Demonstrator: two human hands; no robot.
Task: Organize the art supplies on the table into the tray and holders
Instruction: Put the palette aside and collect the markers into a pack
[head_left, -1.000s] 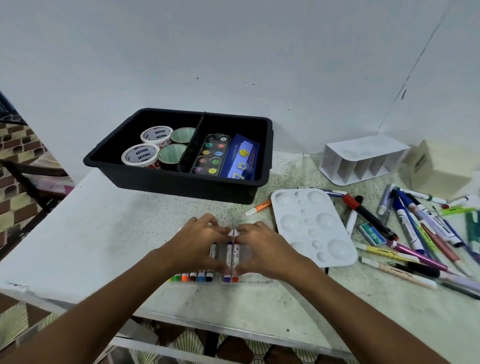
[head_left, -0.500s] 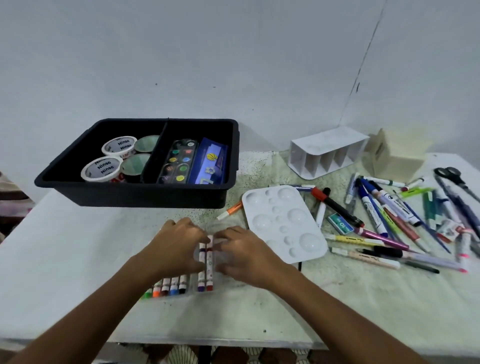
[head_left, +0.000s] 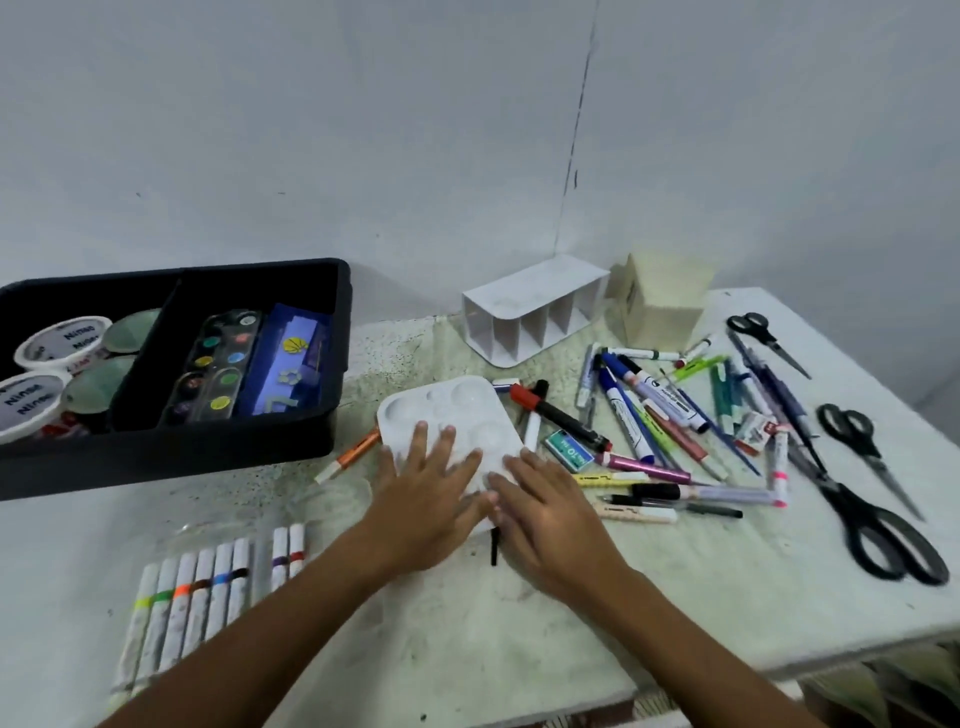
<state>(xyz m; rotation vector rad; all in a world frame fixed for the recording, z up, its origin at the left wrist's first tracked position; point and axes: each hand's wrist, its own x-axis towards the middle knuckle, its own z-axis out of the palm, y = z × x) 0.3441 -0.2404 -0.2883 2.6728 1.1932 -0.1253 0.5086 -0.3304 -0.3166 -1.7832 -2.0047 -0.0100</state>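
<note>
With our left hand (head_left: 423, 488) and right hand (head_left: 540, 512) laid flat, fingers spread, on the white paint palette (head_left: 447, 415) at the black tray's (head_left: 332, 415) four o'clock, we judge lifting it could drag the red-capped marker (head_left: 558, 415) touching its three o'clock edge.

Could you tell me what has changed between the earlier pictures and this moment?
Both hands let go of the marker pack and moved right to the white palette. The left hand now lies with spread fingers on it; the right hand rests at its near right edge. The marker pack stays on the table, the black tray keeps its contents, and the loose pens lie as before.
</note>
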